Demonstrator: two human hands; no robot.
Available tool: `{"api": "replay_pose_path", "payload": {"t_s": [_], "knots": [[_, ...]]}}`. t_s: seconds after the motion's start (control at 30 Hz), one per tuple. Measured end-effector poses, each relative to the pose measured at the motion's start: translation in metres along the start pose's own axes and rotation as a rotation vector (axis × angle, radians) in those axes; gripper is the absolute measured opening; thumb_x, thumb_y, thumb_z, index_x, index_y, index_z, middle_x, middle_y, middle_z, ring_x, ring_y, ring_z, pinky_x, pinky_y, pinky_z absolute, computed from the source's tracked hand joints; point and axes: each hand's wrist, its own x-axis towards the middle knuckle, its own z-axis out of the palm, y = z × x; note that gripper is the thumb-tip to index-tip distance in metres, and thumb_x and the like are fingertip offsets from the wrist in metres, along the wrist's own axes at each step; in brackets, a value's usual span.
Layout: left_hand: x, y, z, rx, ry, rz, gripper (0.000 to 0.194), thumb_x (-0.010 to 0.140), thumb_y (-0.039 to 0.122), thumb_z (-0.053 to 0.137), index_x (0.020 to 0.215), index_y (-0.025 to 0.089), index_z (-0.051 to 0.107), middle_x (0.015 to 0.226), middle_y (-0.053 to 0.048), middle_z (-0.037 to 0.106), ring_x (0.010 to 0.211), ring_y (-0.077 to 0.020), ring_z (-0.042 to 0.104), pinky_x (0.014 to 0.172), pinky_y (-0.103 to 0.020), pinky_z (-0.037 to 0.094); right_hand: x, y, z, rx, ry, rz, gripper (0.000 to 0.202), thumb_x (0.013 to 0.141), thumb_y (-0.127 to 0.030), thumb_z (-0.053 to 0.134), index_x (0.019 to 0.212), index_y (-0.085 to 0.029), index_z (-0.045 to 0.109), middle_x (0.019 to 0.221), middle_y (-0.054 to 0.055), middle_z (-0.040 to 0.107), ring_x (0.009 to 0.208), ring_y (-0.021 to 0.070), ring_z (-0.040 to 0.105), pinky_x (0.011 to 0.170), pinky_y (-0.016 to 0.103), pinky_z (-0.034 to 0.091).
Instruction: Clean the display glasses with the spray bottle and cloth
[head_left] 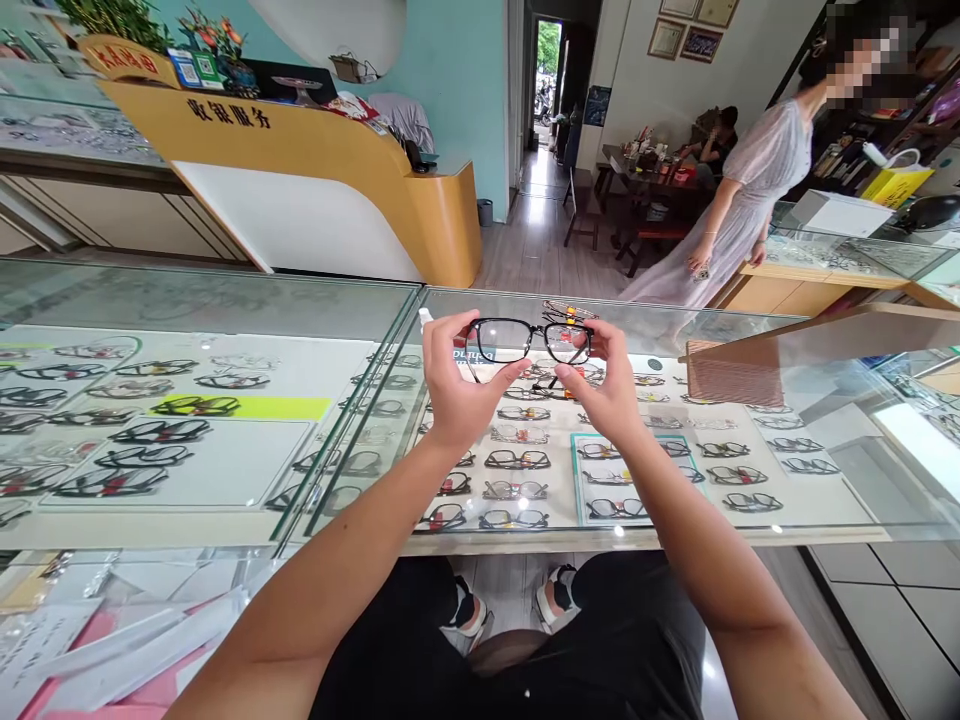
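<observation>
Black-framed eyeglasses [535, 329] are raised above the glass counter, their lenses upright. My left hand [459, 385] is closed on the left end of the frame, thumb below and fingers at the outer side. At the opposite end, my right hand [606, 385] pinches the frame, its thumb under the right lens. Just behind lies another pair of glasses [570, 313] with orange bits, partly hidden. Beneath both hands, rows of glasses [517, 459] are laid out in the display case.
The glass counter [480, 540] spans the front, with a second case of glasses [161, 430] at left. A brown ribbed panel [735, 373] stands at right. Papers [127, 640] lie lower left. Beyond are a cashier desk [442, 225] and a person in a pale dress [757, 190].
</observation>
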Motion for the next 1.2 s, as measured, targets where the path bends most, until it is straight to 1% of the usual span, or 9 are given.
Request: {"api": "replay_pose_path", "payload": {"t_s": [0.13, 0.37, 0.53, 0.7, 0.83, 1.0, 1.1, 1.2], "knots": [[0.000, 0.003, 0.000, -0.017, 0.013, 0.017, 0.078, 0.083, 0.072, 0.091, 0.139, 0.026, 0.063, 0.125, -0.009, 0.066, 0.112, -0.0269, 0.066, 0.096, -0.043, 0.057, 0.000, 0.002, 0.000, -0.005, -0.022, -0.008, 0.068, 0.095, -0.063, 0.081, 0.149, -0.032, 0.052, 0.134, 0.011, 0.071, 0.122, 0.0320, 0.070, 0.109, 0.059, 0.059], [-0.001, 0.002, -0.001, 0.032, 0.025, 0.038, 0.084, 0.082, 0.077, 0.089, 0.141, 0.025, 0.060, 0.127, -0.011, 0.064, 0.120, -0.0300, 0.065, 0.101, -0.047, 0.058, 0.001, 0.007, 0.001, -0.002, -0.055, -0.031, 0.066, 0.097, -0.059, 0.079, 0.150, -0.032, 0.050, 0.141, 0.012, 0.070, 0.126, 0.0309, 0.069, 0.113, 0.058, 0.057], [-0.002, 0.001, -0.001, 0.064, 0.036, 0.039, 0.087, 0.081, 0.081, 0.087, 0.141, 0.025, 0.060, 0.128, -0.011, 0.064, 0.122, -0.0310, 0.065, 0.102, -0.049, 0.058, 0.001, 0.010, 0.002, -0.004, -0.055, -0.044, 0.066, 0.097, -0.057, 0.079, 0.151, -0.032, 0.050, 0.143, 0.012, 0.070, 0.128, 0.0312, 0.068, 0.114, 0.058, 0.057], [-0.002, 0.000, -0.002, 0.045, 0.032, 0.072, 0.086, 0.082, 0.078, 0.088, 0.143, 0.024, 0.060, 0.129, -0.012, 0.065, 0.124, -0.0313, 0.065, 0.103, -0.049, 0.058, 0.001, 0.012, 0.002, -0.014, -0.050, -0.057, 0.065, 0.098, -0.057, 0.078, 0.152, -0.032, 0.051, 0.147, 0.012, 0.070, 0.131, 0.0321, 0.069, 0.114, 0.059, 0.058], [-0.002, -0.002, -0.003, 0.019, 0.003, 0.069, 0.087, 0.082, 0.076, 0.089, 0.146, 0.026, 0.060, 0.133, -0.012, 0.065, 0.128, -0.0326, 0.064, 0.104, -0.049, 0.058, 0.000, 0.011, 0.001, -0.039, -0.023, -0.068, 0.066, 0.097, -0.056, 0.079, 0.152, -0.033, 0.051, 0.146, 0.012, 0.069, 0.129, 0.0324, 0.070, 0.112, 0.060, 0.059], [-0.002, -0.002, -0.002, -0.001, -0.074, 0.011, 0.081, 0.088, 0.071, 0.087, 0.149, 0.027, 0.059, 0.139, -0.013, 0.066, 0.131, -0.0321, 0.065, 0.106, -0.049, 0.059, 0.000, 0.005, -0.001, -0.130, 0.075, -0.147, 0.069, 0.096, -0.057, 0.080, 0.154, -0.034, 0.051, 0.147, 0.013, 0.067, 0.132, 0.0342, 0.068, 0.108, 0.059, 0.060], [-0.003, -0.002, 0.000, -0.033, -0.117, -0.054, 0.079, 0.089, 0.070, 0.086, 0.149, 0.026, 0.059, 0.143, -0.013, 0.066, 0.133, -0.0318, 0.066, 0.111, -0.050, 0.059, 0.002, 0.004, -0.002, -0.194, 0.123, -0.211, 0.070, 0.097, -0.057, 0.079, 0.156, -0.034, 0.050, 0.147, 0.013, 0.066, 0.133, 0.0355, 0.067, 0.104, 0.058, 0.060], [-0.005, -0.002, 0.001, -0.057, -0.158, -0.126, 0.080, 0.089, 0.071, 0.086, 0.150, 0.026, 0.059, 0.147, -0.014, 0.066, 0.134, -0.0322, 0.067, 0.115, -0.052, 0.057, 0.002, 0.003, -0.004, -0.238, 0.146, -0.245, 0.070, 0.097, -0.056, 0.078, 0.157, -0.034, 0.050, 0.147, 0.013, 0.065, 0.130, 0.0354, 0.066, 0.101, 0.057, 0.060]]}}
